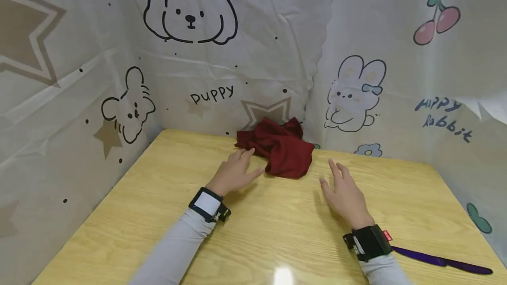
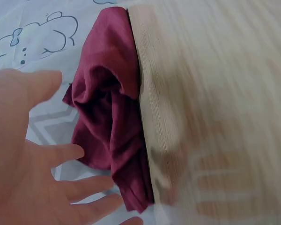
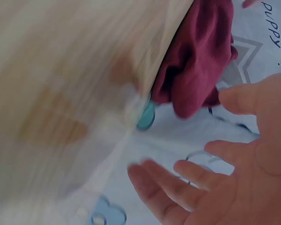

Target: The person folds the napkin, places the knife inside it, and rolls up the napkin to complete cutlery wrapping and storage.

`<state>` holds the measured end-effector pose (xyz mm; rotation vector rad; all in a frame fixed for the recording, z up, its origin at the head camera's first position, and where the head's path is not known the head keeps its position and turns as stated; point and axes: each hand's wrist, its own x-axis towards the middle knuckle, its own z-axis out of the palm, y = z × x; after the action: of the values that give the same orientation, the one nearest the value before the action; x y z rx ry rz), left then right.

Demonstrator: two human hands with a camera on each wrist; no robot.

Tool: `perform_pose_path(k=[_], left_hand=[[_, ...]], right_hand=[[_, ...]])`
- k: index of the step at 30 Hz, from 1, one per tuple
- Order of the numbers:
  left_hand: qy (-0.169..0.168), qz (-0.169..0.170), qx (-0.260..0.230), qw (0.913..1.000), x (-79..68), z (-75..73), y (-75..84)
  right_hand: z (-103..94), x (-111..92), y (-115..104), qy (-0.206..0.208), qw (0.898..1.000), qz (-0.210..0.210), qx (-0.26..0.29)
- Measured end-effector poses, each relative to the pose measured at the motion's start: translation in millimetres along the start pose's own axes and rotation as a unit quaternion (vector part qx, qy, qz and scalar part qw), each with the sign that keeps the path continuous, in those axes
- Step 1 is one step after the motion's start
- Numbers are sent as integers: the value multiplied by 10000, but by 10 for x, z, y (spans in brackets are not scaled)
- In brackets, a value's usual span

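A crumpled dark red cloth [image 1: 283, 148] lies in folds at the back edge of the table, against the printed backdrop. My left hand [image 1: 234, 175] is at its left front side, fingers spread and fingertips close to the fabric. In the left wrist view the cloth [image 2: 110, 103] stands beyond the spread fingers [image 2: 91, 187]. To the right of the cloth, a short gap away, my right hand [image 1: 344, 195] hovers over the table with its fingers extended and holding nothing. The right wrist view shows the cloth [image 3: 196, 61] past the thumb and loosely extended fingers.
A purple knife [image 1: 439, 260] lies on the table at the right front, beside my right wrist. The light wood table [image 1: 253, 232] is closed in at the left, back and right by a white sheet [image 1: 269, 56] with cartoon prints.
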<state>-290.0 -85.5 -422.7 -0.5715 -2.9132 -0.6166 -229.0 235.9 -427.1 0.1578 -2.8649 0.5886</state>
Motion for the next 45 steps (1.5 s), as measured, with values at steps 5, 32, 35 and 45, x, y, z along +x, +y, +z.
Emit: perform_pose_path(k=[5,32,35,45], left_hand=[[-7,-245,-539,9982,200,120,81],[96,-594,-1517,9866,540,179,402],[231,-512,-1520,9868,541,113,394],[1498,-62,-2168,9646,448,-355,492]], right_hand=[[177,273,-152,-386,9980,230,452],[283,800,-237,569,9839,313,1662],[195,783,-266,591,9775,275,2005],[-260,663,-444,1418,9559,-571,2508]])
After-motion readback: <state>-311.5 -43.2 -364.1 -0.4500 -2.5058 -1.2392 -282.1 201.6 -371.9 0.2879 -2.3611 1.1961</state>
